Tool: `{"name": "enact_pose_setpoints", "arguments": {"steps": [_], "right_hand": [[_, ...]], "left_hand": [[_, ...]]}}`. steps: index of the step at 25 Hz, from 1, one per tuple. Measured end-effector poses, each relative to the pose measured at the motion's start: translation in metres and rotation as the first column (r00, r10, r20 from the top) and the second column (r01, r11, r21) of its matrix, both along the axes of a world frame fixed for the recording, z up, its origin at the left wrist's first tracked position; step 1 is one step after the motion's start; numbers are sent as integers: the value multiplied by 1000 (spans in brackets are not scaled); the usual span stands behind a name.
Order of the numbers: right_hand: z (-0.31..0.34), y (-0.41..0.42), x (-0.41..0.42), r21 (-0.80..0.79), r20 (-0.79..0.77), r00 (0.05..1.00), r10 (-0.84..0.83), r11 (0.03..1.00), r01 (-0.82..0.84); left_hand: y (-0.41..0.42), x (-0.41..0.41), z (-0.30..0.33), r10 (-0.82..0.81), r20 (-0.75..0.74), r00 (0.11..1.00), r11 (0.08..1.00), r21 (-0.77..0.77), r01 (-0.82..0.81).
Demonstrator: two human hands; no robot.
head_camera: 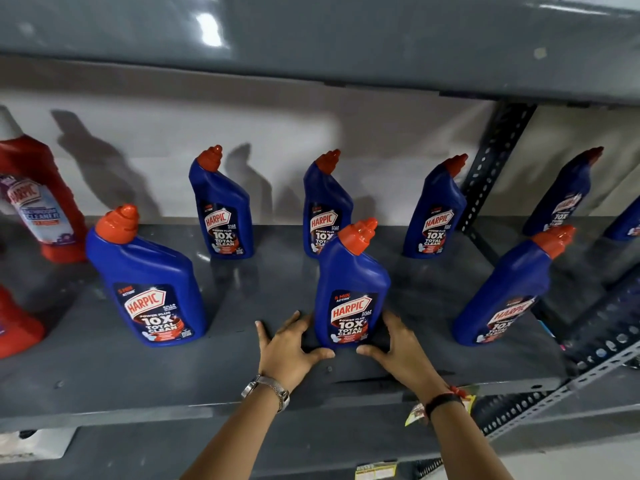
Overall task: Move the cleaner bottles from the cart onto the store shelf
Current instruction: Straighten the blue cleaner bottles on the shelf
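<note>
Both hands (pixel 346 348) cupping upright bottle (pixel 349 289)

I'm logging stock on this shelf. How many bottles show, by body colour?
Blue bottles: 9, counting one cut off at the right edge
Red bottles: 2, one only partly in view at lower left
Total: 11

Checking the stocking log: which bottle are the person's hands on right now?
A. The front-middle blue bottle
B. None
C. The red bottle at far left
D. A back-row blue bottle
A: the left hand and right hand flank the base of the front-middle blue bottle, upright on the shelf.
</note>
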State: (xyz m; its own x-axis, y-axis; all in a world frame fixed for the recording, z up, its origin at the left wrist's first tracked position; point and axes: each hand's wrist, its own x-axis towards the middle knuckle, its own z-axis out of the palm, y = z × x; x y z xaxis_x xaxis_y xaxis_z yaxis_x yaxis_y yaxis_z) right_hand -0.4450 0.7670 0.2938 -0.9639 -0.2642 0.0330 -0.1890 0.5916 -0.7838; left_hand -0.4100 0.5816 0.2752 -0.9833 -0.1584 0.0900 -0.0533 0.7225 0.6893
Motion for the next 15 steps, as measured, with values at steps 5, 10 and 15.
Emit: {"name": "enact_pose_setpoints", "arguments": {"steps": [5, 10, 15], "right_hand": [[-7, -26, 54, -235, -121, 869, -480, 864, 445], [-7, -125, 76, -177, -62, 982, -177, 971, 163], [1, -218, 51, -86, 85, 987, 135, 988, -128]], "left_hand": [[-61, 50, 4, 3, -167, 986, 994, 109, 16], [-175, 103, 5, 186, -158, 970, 978, -66, -198], [-221, 84, 19, 221, -11, 975, 963, 163, -217]]}}
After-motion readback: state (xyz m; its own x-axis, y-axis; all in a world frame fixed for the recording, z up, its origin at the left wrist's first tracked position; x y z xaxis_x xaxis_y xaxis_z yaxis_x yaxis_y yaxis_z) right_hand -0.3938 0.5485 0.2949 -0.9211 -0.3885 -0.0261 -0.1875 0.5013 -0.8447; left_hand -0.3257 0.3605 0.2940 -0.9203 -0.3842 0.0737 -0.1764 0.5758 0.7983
